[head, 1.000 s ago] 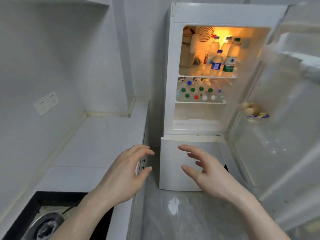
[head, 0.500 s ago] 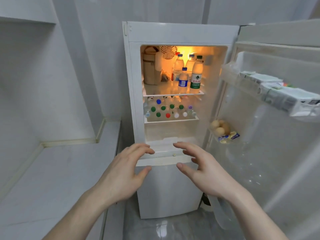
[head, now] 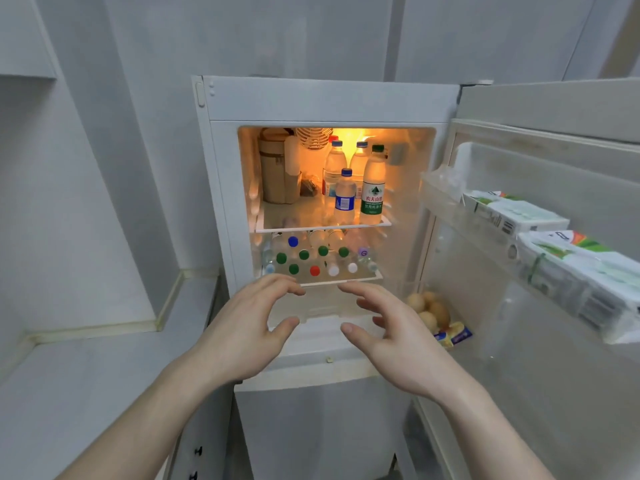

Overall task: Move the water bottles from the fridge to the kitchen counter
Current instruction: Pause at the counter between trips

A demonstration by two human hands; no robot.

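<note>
Both hands — left hand, right hand — hover spread and empty before the open fridge; water bottles stand near the upper shelf's front edge — more lie below.

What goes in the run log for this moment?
white fridge open | clear plastic water bottles shelved | left hand open | right hand open

Open fridge mouth, bottles crowding both shelves
</note>
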